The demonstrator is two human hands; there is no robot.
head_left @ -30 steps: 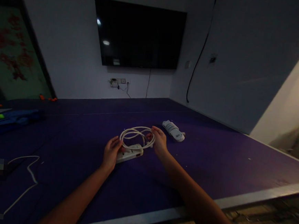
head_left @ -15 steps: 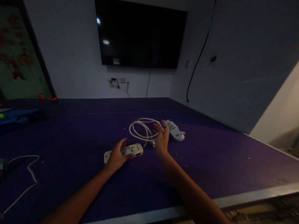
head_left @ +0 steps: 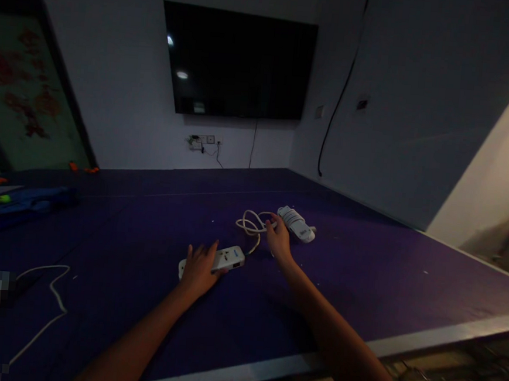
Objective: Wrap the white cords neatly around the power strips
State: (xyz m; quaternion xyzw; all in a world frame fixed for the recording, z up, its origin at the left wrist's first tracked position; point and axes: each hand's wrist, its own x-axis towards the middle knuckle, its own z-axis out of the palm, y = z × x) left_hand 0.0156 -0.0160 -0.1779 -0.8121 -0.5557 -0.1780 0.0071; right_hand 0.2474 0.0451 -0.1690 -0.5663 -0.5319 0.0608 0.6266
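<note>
A white power strip (head_left: 227, 259) lies on the dark purple table (head_left: 363, 269). My left hand (head_left: 199, 266) rests flat on its near end with the fingers spread. The strip's white cord (head_left: 252, 223) is looped on the table just beyond. My right hand (head_left: 278, 239) is closed on the right side of that loop. A second white power strip (head_left: 296, 224), with its cord wound round it, lies just right of my right hand.
A loose white cable (head_left: 48, 291) trails at the near left. Blue gear (head_left: 19, 202) lies at the far left. A dark television (head_left: 238, 63) hangs on the wall above a wall socket (head_left: 200, 140). The table's pale front edge (head_left: 400, 351) runs close to me.
The cord loop was lifted off the power strip and carried away to the right, where it now lies smaller. My left hand went from gripping the loop to lying flat on the strip.
</note>
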